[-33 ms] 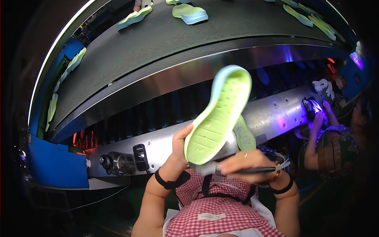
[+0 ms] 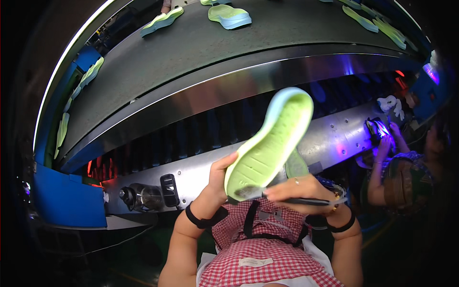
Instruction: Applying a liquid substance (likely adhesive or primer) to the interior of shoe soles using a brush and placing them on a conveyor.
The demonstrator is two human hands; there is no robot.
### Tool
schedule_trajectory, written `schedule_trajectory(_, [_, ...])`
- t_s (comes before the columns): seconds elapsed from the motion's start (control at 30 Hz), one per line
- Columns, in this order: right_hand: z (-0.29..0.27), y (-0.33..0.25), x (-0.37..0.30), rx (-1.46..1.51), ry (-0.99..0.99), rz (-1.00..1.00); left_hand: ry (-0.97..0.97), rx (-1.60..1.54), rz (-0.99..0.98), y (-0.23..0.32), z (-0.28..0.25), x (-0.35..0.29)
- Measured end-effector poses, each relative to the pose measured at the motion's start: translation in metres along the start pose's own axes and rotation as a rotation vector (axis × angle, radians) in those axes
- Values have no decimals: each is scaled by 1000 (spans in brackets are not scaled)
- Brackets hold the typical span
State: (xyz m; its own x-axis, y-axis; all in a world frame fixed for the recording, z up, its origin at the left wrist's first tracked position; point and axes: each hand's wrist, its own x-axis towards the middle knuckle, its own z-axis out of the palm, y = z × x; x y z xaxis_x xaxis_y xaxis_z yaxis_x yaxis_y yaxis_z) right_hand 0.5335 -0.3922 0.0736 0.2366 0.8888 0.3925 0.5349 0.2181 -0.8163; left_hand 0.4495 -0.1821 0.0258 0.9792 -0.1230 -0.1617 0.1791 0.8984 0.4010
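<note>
My left hand (image 2: 220, 177) grips a shoe sole (image 2: 270, 146) by its near left edge. The sole is lime green inside with a pale blue rim, and it is tilted with its far end up to the right. In my right hand (image 2: 301, 195) is a brush (image 2: 306, 201) with a dark handle. Its grey bristles are blurred and lie over the sole's near end; whether they press on it I cannot tell. Behind the sole, a second green sole (image 2: 297, 165) rests on the metal ledge (image 2: 330, 138), partly hidden.
Across the ledge runs a dark conveyor belt (image 2: 191, 57) carrying several green and blue soles (image 2: 229, 17). A dark jug (image 2: 146, 197) and a black tray (image 2: 169, 190) stand at left on the ledge. Another person's hands (image 2: 386, 141) work under violet light at right.
The sole has shifted a little right and toward me. The brush's bristles have moved from below the sole's near edge up over its inner face.
</note>
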Motion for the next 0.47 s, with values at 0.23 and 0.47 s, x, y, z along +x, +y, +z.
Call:
schedule_trajectory(0.23, [-11, 20, -10, -35, -293, -10, 101, 302, -302, 6, 17, -4])
schedule_trajectory(0.47, [-24, 13, -9, -211, -254, -37, 177, 558, -396, 15, 17, -9])
